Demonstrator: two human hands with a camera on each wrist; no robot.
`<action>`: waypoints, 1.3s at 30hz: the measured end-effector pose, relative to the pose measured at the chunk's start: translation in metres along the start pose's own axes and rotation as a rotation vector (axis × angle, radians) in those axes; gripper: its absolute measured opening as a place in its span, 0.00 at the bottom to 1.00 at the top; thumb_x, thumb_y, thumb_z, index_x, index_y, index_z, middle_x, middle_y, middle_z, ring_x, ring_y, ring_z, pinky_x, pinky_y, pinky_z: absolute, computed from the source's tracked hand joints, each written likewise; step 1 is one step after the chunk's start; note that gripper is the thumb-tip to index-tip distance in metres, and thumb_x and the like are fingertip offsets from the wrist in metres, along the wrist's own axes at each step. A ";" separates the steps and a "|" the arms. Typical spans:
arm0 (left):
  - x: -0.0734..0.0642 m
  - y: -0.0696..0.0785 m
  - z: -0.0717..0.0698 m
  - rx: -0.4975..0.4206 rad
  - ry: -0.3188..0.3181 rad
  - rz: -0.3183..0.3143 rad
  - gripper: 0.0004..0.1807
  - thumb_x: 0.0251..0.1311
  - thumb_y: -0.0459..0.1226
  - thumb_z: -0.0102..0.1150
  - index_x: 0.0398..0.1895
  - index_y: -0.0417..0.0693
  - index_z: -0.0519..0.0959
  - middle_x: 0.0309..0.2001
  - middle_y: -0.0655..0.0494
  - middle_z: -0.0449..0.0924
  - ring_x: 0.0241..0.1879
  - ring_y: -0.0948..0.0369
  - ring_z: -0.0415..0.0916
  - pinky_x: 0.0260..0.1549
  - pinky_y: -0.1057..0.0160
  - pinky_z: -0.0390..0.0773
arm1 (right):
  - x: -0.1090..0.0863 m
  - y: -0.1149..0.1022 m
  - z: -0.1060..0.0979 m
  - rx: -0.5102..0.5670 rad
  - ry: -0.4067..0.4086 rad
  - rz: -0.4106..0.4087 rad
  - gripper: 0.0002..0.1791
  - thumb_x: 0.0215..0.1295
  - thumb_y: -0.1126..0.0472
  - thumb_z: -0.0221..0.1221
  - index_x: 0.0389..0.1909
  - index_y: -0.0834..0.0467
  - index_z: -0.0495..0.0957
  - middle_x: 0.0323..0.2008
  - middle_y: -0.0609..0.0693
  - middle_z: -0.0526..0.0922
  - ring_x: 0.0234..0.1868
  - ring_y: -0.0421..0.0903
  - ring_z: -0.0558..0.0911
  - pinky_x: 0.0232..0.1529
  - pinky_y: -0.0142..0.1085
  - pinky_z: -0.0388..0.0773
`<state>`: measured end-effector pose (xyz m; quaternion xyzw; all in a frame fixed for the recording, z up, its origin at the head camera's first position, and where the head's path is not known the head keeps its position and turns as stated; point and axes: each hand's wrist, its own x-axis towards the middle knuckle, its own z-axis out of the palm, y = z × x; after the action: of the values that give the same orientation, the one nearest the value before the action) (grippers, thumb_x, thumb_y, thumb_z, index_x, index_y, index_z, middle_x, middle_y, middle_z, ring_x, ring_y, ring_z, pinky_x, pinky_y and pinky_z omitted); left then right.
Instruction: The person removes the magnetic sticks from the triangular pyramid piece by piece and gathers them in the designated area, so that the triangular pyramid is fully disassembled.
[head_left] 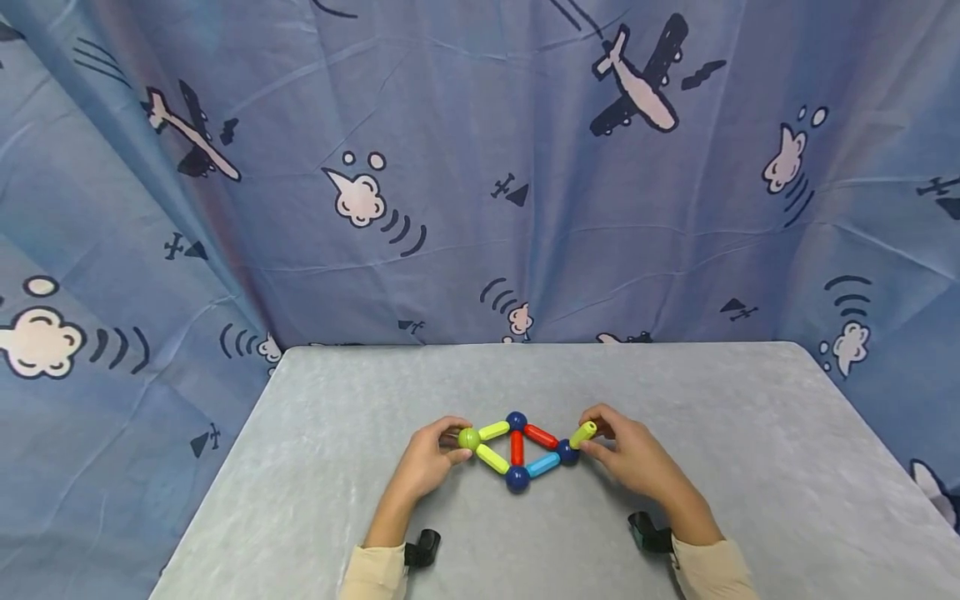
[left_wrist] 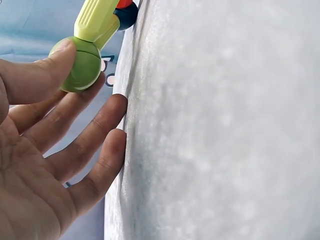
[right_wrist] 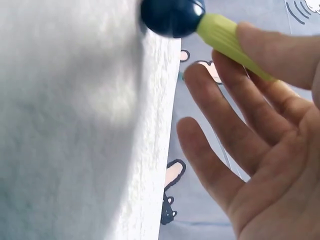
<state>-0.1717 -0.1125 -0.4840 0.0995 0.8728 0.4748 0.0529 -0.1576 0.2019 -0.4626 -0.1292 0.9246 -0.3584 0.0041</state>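
Observation:
On the table lies a flat diamond of rods and balls. Its left corner is a green ball (head_left: pixel 468 438), which my left hand (head_left: pixel 429 460) pinches between thumb and fingers. Two yellow-green rods (head_left: pixel 492 458) run from it to two dark blue balls (head_left: pixel 517 479), and a red rod (head_left: pixel 517 448) joins those balls. Another red rod (head_left: pixel 541 436) and a light blue rod (head_left: pixel 543 465) meet at the right-hand dark blue ball (head_left: pixel 568 452). A further yellow-green rod (right_wrist: pixel 220 35) rises tilted from that ball; my right hand (head_left: pixel 632 454) pinches it.
A pale grey cloth covers the table (head_left: pixel 360 400). Behind and beside it hangs a blue curtain (head_left: pixel 450 100) printed with planes and clouds. Black wrist cameras (head_left: pixel 423 548) sit at both sleeves.

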 end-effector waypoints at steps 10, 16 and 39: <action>0.001 -0.005 0.000 0.015 -0.026 -0.008 0.19 0.58 0.32 0.69 0.53 0.44 0.80 0.49 0.46 0.83 0.51 0.51 0.81 0.50 0.53 0.80 | -0.001 0.010 -0.010 -0.018 -0.057 -0.010 0.12 0.63 0.63 0.66 0.45 0.51 0.77 0.43 0.44 0.83 0.52 0.51 0.83 0.55 0.53 0.79; 0.003 -0.005 0.001 0.023 -0.027 -0.010 0.19 0.58 0.33 0.68 0.53 0.44 0.80 0.49 0.47 0.83 0.50 0.52 0.81 0.49 0.55 0.80 | -0.002 0.015 -0.017 -0.058 -0.083 0.003 0.11 0.61 0.62 0.68 0.42 0.50 0.78 0.41 0.44 0.83 0.48 0.48 0.83 0.52 0.52 0.79; 0.004 0.006 0.015 0.237 0.040 0.012 0.18 0.55 0.37 0.72 0.51 0.47 0.84 0.47 0.51 0.86 0.49 0.53 0.81 0.51 0.51 0.77 | -0.003 0.034 -0.020 -0.163 -0.100 0.046 0.11 0.57 0.61 0.71 0.39 0.51 0.80 0.40 0.45 0.85 0.45 0.48 0.82 0.50 0.53 0.77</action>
<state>-0.1721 -0.0959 -0.4869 0.1007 0.9231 0.3707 0.0208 -0.1651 0.2398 -0.4704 -0.1255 0.9521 -0.2748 0.0481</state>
